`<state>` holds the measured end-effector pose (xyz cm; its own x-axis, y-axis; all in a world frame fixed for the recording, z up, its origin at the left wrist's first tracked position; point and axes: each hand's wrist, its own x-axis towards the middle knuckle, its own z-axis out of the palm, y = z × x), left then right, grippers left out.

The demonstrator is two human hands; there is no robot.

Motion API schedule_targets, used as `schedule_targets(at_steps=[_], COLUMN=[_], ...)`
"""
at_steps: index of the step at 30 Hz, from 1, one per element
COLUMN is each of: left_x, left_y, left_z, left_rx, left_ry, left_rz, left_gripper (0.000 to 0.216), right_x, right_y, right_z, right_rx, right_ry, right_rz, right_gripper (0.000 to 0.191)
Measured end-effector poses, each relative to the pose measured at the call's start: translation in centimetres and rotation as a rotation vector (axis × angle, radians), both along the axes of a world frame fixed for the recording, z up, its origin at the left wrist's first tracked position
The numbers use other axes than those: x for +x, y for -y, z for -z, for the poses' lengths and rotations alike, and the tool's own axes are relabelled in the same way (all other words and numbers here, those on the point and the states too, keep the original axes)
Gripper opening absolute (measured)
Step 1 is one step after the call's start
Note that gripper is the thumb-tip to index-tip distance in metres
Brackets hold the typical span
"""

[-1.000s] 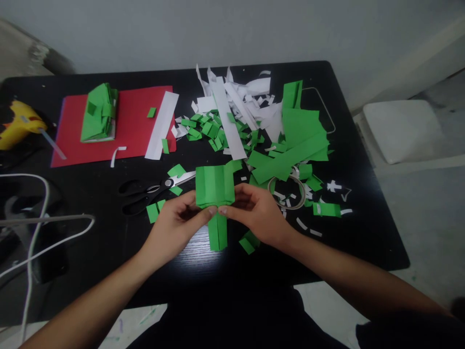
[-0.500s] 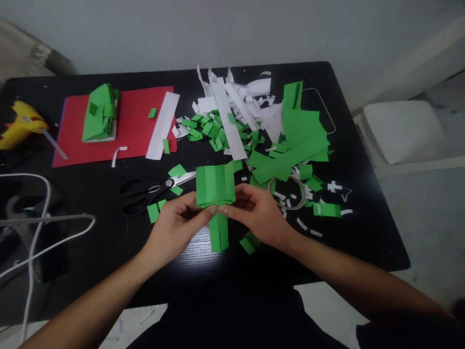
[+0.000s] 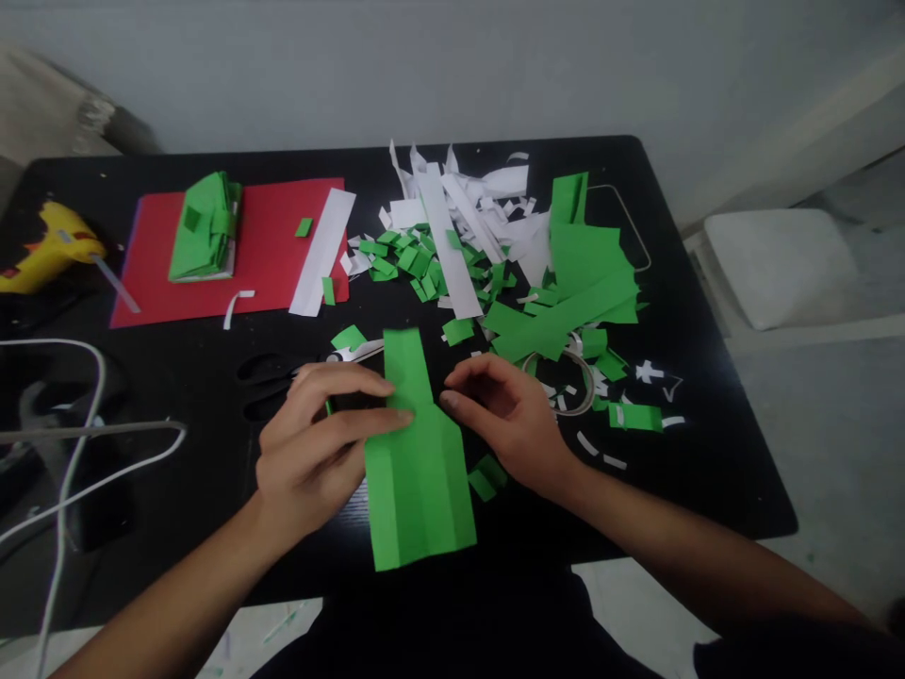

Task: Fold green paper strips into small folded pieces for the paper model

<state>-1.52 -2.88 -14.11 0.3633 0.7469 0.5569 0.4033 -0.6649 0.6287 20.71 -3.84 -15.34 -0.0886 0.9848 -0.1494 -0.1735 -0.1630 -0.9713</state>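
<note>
A folded green paper piece [image 3: 420, 490], narrow at the far end and wide toward me, shows lengthwise creases. My left hand [image 3: 318, 434] grips it from the left, fingers lying over its face near the step in width and the thumb hidden beneath. Just off its right edge is my right hand [image 3: 505, 410], fingers curled, with a small gap between thumb and index finger and nothing visible between them. Black-handled scissors [image 3: 346, 355] lie partly hidden behind my left hand. A small folded green scrap [image 3: 487, 477] rests below my right hand.
Cut green scraps [image 3: 417, 259] and white paper strips [image 3: 452, 245] are heaped at the table's back. Larger green sheets [image 3: 586, 259] and a tape roll [image 3: 590, 387] sit right. A yellow glue gun [image 3: 53, 247], red sheet [image 3: 269, 250] and white cable [image 3: 99, 377] are left.
The green paper has been turned end for end, its wide part now toward me. My left hand has shifted onto its face; my right hand has let go of it.
</note>
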Motion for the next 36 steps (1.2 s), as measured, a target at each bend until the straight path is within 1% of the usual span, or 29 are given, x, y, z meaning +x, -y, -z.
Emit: schedule_targets(at_steps=[1, 2, 4, 5, 6, 8, 10, 11, 12, 14, 16, 17, 18, 20, 23, 32, 36], left_x=[-0.1, -0.1, 0.1, 0.3, 0.4, 0.6, 0.7, 0.7, 0.8, 0.9, 1.2, 1.3, 1.5, 1.9, 2.2, 2.1, 2.0], left_y=[0.0, 0.0, 0.0, 0.0, 0.0, 0.0, 0.1, 0.2, 0.2, 0.3, 0.4, 0.5, 0.6, 0.8, 1.0, 1.0, 1.1], left_z=[0.0, 0.0, -0.2, -0.3, -0.4, -0.5, -0.5, -0.5, -0.4, -0.4, -0.5, -0.5, -0.5, -0.4, -0.2, 0.0, 0.2], left_rx=[0.074, 0.131, 0.201, 0.211, 0.213, 0.191, 0.123, 0.057, -0.037, -0.297, -0.54, -0.619, -0.663, -0.668, -0.63, -0.67, -0.675], left_ry=[-0.026, -0.051, -0.1, -0.118, -0.13, -0.14, -0.115, -0.083, -0.037, 0.06, 0.12, 0.132, 0.134, 0.124, 0.101, 0.117, 0.131], left_rz=[-0.036, -0.066, -0.082, -0.078, -0.067, -0.046, -0.065, -0.094, -0.124, -0.146, -0.085, -0.043, -0.013, -0.009, -0.072, -0.108, -0.092], left_gripper=[0.025, 0.024, 0.021, 0.02, 0.02, 0.025, 0.031, 0.032, 0.031, 0.023, 0.017, 0.016, 0.014, 0.009, 0.004, 0.007, 0.006], right_x=[0.0, 0.1, 0.1, 0.1, 0.1, 0.0, -0.2, -0.3, -0.3, -0.3, -0.3, -0.3, -0.3, -0.2, -0.2, -0.3, -0.3], right_y=[0.0, -0.1, -0.1, 0.0, 0.0, 0.1, 0.2, 0.2, 0.3, 0.4, 0.5, 0.6, 0.7, 0.8, 0.9, 0.8, 0.8], right_z=[-0.2, -0.5, -0.9, -1.1, -1.2, -1.1, -0.9, -0.8, -0.7, -0.5, -0.4, -0.3, -0.3, -0.2, -0.1, -0.2, -0.2], right_rx=[-0.027, -0.051, -0.075, -0.085, -0.109, -0.138, -0.124, -0.103, -0.083, -0.045, -0.01, 0.011, 0.033, 0.07, 0.087, 0.061, 0.019], right_ry=[-0.018, -0.036, -0.057, -0.058, -0.072, -0.066, -0.03, -0.005, 0.023, 0.08, 0.125, 0.143, 0.162, 0.201, 0.228, 0.203, 0.15], right_rz=[-0.011, -0.059, -0.207, -0.271, -0.304, -0.291, -0.239, -0.21, -0.183, -0.132, -0.101, -0.095, -0.093, -0.096, -0.102, -0.087, -0.103], right_gripper=[0.019, 0.021, 0.034, 0.038, 0.037, 0.035, 0.032, 0.03, 0.029, 0.027, 0.025, 0.024, 0.023, 0.02, 0.017, 0.019, 0.018])
